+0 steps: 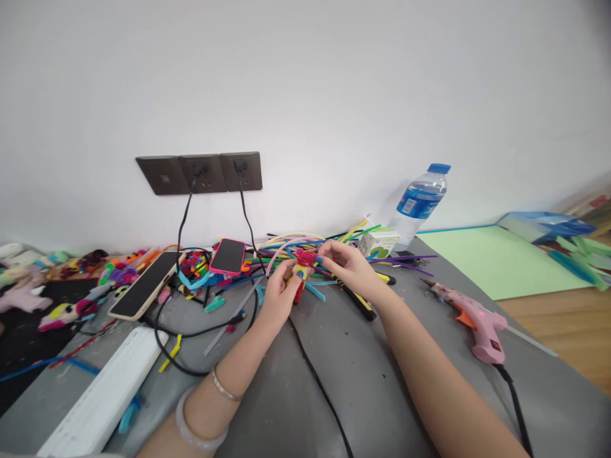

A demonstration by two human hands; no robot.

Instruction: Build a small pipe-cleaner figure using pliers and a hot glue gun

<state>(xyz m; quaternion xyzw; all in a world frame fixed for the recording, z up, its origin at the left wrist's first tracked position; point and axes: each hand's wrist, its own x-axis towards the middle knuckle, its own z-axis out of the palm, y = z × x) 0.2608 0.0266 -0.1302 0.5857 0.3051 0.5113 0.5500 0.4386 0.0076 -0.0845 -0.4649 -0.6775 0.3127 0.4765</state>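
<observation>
Between my two hands is a small red and yellow pipe-cleaner figure [304, 259], raised a little over the grey table. My left hand [282, 283] is closed round its lower, yellow part, thumb in front. The fingers of my right hand [344, 262] pinch at its red upper part from the right; my fingertips hide some of it. Just behind lies a loose heap of coloured pipe cleaners [291, 242]. Black and yellow pliers or scissors handles [358, 299] rest under my right wrist. A short blue pipe-cleaner piece [315, 292] is below the figure.
At right lies a pink glue gun [477, 318] with its cord. A water bottle [420, 200] leans near the wall behind a small green-white box [379, 242]. To the left are two phones [228, 257], black cables [191, 334], a white power strip [107, 388] and fuzzy figures [67, 313].
</observation>
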